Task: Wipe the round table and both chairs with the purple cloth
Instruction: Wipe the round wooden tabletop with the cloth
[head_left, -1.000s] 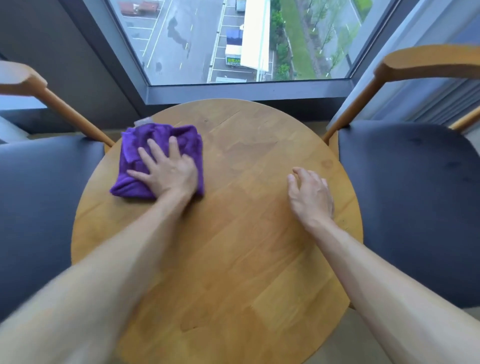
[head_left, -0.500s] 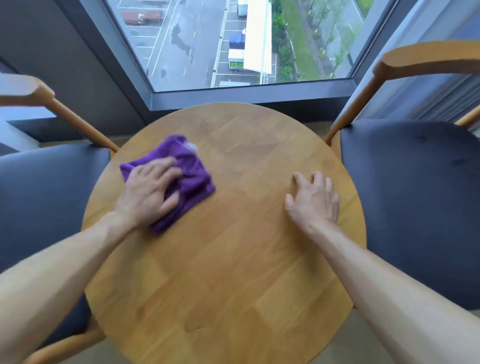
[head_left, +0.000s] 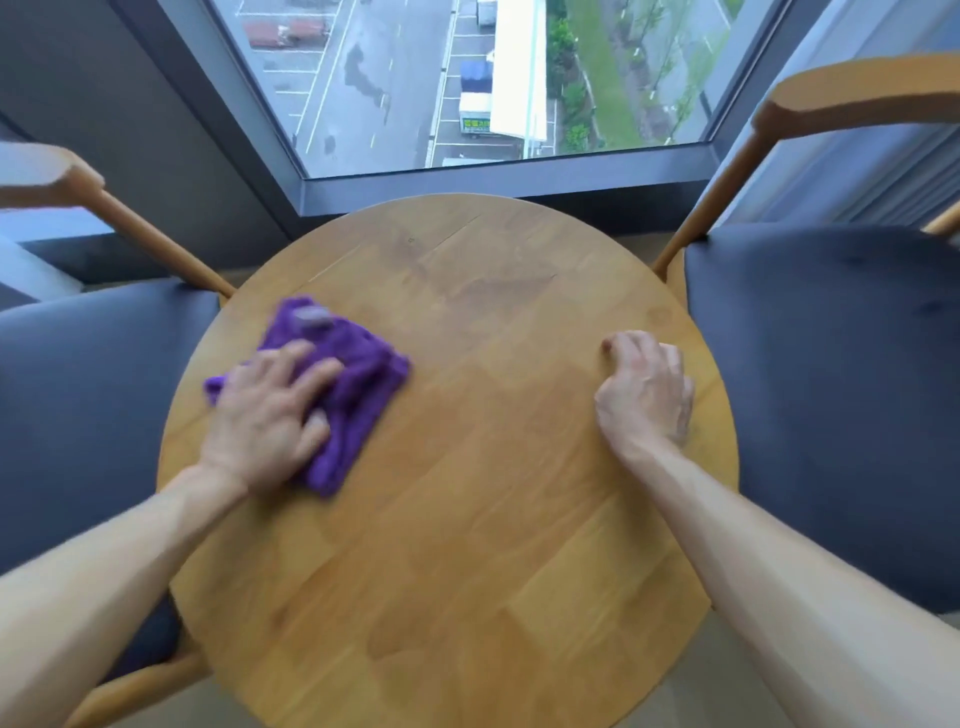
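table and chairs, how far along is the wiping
Nothing looks finished yet. In hand: the left hand presses the purple cloth flat on the left part of the round table, while the right hand rests on its right side with fingers curled under. Left to do: the rest of the tabletop, then the left chair and the right chair, which the cloth is not touching.

Soft, even daylight is admitted through the window (head_left: 467, 88) beyond the table (head_left: 467, 519), only faint shadows are cast, no glare is seen, motion blur is shown on the left hand (head_left: 265, 415) and purple cloth (head_left: 358, 384), and straight lines are bowed toward the edges.
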